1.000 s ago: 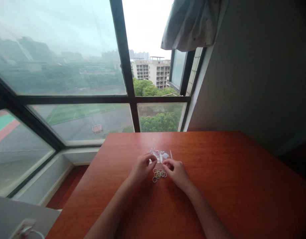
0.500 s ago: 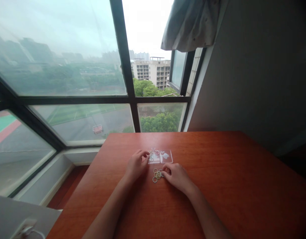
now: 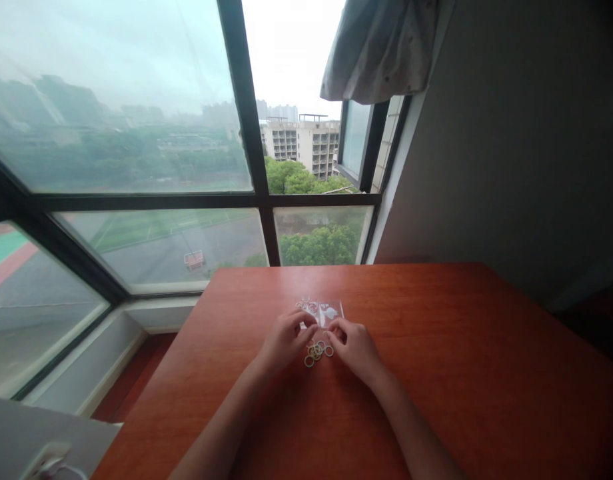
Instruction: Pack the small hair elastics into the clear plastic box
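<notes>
On a reddish wooden table [image 3: 436,373] lies a small pile of pale rings [image 3: 316,352], several of them. Just behind it lie flat clear plastic pieces [image 3: 322,310] with small printed figures. My left hand [image 3: 285,340] and my right hand [image 3: 355,347] rest on the table either side of the rings, fingertips curled in and nearly meeting above the pile. Both hands pinch at something very small between them; I cannot make out what it is.
The table's far edge meets a large window with black frames [image 3: 259,193] and a grey wall [image 3: 511,147] on the right. A bunched curtain [image 3: 381,53] hangs above. At the lower left are a white surface and a cable [image 3: 46,460].
My left hand came back from the clear pieces toward the rings, and my right hand rose a little to meet it above the pile.
</notes>
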Motion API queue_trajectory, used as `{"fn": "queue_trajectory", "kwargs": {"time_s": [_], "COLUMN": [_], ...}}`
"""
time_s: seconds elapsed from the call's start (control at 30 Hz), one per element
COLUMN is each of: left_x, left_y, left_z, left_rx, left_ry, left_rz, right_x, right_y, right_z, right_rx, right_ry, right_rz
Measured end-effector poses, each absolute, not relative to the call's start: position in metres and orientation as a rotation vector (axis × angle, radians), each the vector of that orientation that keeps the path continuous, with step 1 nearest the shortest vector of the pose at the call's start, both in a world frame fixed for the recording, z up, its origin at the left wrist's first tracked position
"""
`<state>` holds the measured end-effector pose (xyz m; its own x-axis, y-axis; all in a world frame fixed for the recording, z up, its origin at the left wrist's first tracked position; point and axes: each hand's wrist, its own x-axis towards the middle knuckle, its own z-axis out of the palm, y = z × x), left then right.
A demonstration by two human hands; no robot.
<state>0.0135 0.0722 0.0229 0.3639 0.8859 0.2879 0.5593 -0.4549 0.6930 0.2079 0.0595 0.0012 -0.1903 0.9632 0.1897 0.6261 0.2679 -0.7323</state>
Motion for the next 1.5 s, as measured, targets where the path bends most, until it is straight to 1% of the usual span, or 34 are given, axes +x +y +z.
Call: {"fn": "queue_trajectory", "kwargs": {"time_s": [0.1,0.27,0.43,0.53,0.87,1.2,1.5], "left_x": [0.020,0.024,0.011,-0.001,-0.008,-0.010,0.007], "left_y": [0.068,0.068,0.074,0.079,0.081,0.081,0.075], "left_z": [0.022,0.022,0.022,0.022,0.020,0.019,0.023], "left_rx": [2.161,2.146,2.168,2.168,2.169,2.192,2.211], "left_ry": [1.182,1.196,1.376,1.532,1.681,1.644,1.417], "left_rz": [0.845,0.848,0.916,0.957,0.826,0.892,0.896], "right_x": [0.207,0.205,0.209,0.213,0.215,0.216,0.214], "right_y": [0.059,0.056,0.059,0.061,0.056,0.054,0.056], "right_z": [0.004,0.005,0.002,0.000,0.006,0.009,0.007], "right_rx": [-1.394,-1.337,-1.371,-1.413,-1.477,-1.580,-1.591], "right_ry": [-1.863,-1.850,-1.867,-1.915,-2.111,-2.195,-2.207], "right_rz": [0.648,0.636,0.622,0.669,0.709,0.648,0.595]}}
